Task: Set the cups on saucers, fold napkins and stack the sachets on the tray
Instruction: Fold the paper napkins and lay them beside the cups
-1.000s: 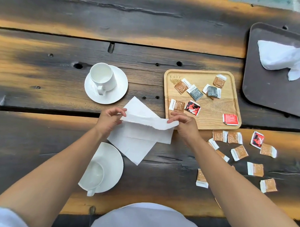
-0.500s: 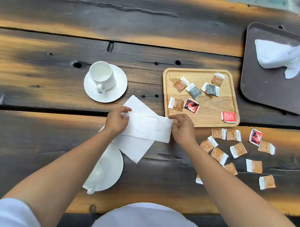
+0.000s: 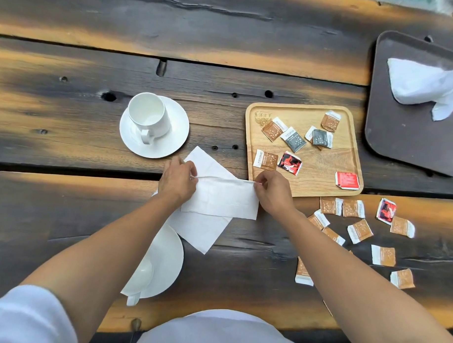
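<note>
Folding a white napkin (image 3: 219, 199) at the middle of the dark wooden surface (image 3: 67, 145), between a cup on its saucer (image 3: 155, 127) and the wooden tray (image 3: 322, 182), over a second napkin (image 3: 202, 232) lying flat and skewed beneath. Thin, limp paper by the look of it: nearly weightless, no stiffness to hold a shape, likely to tear if tugged and to drift if let go before a crease is pressed in. Best taken at the two ends of the fold line, with light pinches and even tension. Left hand (image 3: 177, 181) pinched on the left end of the folded edge, fingers curled, palm down over the sheet's left side. Right hand (image 3: 272, 192) pinched on the right end of the same edge, thumb and forefinger closed on the paper, knuckles raised, just beside the tray's near corner. Both forearms angled inward from the lower corners, wrists low. Nearer the body, another cup (image 3: 142, 273) tipped on its saucer, partly hidden behind the left forearm. Sachets split: some on the tray (image 3: 293, 139), not stacked, others scattered on the surface (image 3: 359, 231) to the right. On a dark tray (image 3: 406, 141) at far right, a bunched white tissue (image 3: 423, 86).
</note>
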Tool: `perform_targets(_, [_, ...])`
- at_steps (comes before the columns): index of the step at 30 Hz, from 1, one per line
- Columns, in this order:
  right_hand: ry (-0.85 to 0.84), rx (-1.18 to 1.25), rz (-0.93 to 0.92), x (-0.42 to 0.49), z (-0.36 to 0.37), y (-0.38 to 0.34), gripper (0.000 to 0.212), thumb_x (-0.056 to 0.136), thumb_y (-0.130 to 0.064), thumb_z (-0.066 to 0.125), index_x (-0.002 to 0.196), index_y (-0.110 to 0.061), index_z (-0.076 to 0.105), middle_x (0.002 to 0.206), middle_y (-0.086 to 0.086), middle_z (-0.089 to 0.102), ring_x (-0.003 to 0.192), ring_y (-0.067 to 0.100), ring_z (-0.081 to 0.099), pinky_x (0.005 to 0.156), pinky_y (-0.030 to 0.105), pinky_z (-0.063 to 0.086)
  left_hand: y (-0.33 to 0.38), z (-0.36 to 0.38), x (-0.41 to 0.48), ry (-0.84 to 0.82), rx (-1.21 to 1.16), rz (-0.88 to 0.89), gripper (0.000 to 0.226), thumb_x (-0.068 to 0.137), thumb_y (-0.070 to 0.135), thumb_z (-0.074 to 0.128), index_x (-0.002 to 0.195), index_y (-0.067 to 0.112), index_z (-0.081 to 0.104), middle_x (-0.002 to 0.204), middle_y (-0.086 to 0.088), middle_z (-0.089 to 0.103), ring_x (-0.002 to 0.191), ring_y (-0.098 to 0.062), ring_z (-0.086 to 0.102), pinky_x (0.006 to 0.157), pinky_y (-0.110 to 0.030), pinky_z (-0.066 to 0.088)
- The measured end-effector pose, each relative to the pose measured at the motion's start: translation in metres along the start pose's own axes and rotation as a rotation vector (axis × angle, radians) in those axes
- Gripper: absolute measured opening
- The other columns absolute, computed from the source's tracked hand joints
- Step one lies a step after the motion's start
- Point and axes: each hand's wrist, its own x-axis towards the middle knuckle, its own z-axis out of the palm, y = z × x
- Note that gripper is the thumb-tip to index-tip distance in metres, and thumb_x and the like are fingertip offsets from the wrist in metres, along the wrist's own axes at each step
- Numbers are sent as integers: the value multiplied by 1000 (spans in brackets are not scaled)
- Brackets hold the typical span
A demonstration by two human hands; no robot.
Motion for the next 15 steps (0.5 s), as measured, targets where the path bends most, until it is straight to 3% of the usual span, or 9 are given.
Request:
perform_targets(4, [20,158,58,-1,-1,1,8,87,-14,60,83,-20,60,77,-7,59,76,18,56,68,24,36,-11,-4,-2,36,-231,92,4,87,17,65,87,19,62,94,2,57,94,-18,50,83,-30,41])
perform_targets(7, [56,294,91,-4,-1,-3,8,87,-13,63,84,-20,60,73,-6,56,74,16,53,70,26,39,-18,-10,-10,9,-603,-34,11,86,14,68,82,20,60,71,2,52,61,-8,46,61,-22,38])
perform_targets(11, [58,720,262,-11,-2,-18,16,91,-6,62,79,-16,60,74,4,57,75,22,54,74,37,47,-18,-18,-30,-82,-1073,-205,6,90,10,67,86,14,65,88,-13,57,78,-20,55,75,-31,46])
perform_targets(15, [58,985,394,-21,4,-29,19,92,-3,61,76,-14,60,77,5,61,73,22,55,68,36,47,-22,-18,-49,-145,-1248,-281,14,95,19,61,82,14,62,81,-4,66,63,-12,63,57,-23,53])
